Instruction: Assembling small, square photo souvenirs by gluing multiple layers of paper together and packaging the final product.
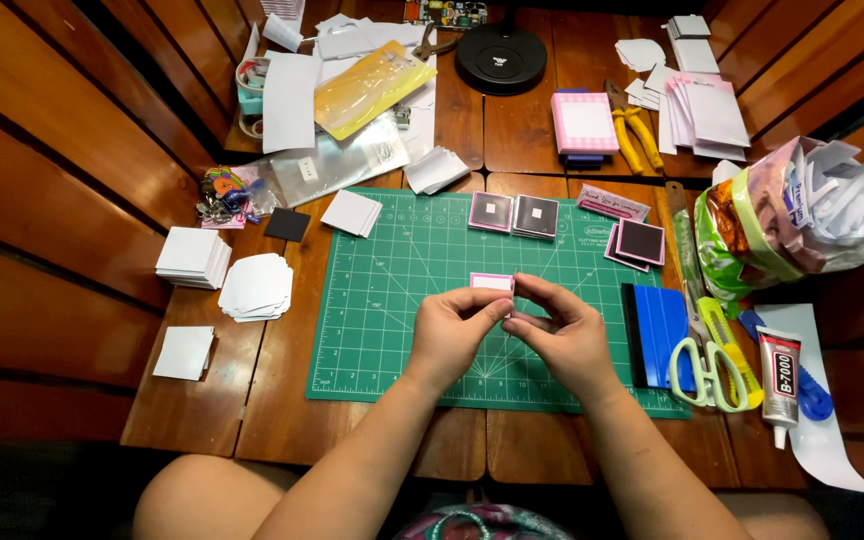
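Both hands meet at the centre of the frame over the green cutting mat point(392, 300). The left hand point(449, 330) and the right hand point(562, 335) pinch a small pink-edged white card point(492, 282) between them, fingertips closed on its lower edge and right corner; only the top strip of the card shows, the rest hidden behind the fingers. Whether anything else is tucked in the palms I cannot tell.

Further up the mat lie more small squares: a pink one with a dark face point(491, 211), a darker one point(536, 215) beside it, and a stack of dark pink-edged squares point(638, 242) to the right. A pink label strip point(612, 203) sits above those; its writing is too small to read. At the mat's right edge a blue squeegee point(660, 332) lies touching green-handled scissors point(714, 365), which partly cover a metal ruler point(682, 240). Beside them is a glue tube point(780, 380) resting on a white sheet that runs out of the lower right.

To the left, on the wooden table point(282, 400), stand stacks of white cards point(193, 257), clipped-corner ones point(257, 287) and a single white square point(184, 352). At the right a plastic bag of paper scraps point(802, 205) bulges. Top centre, a black round base point(500, 57) is cut off by the frame.
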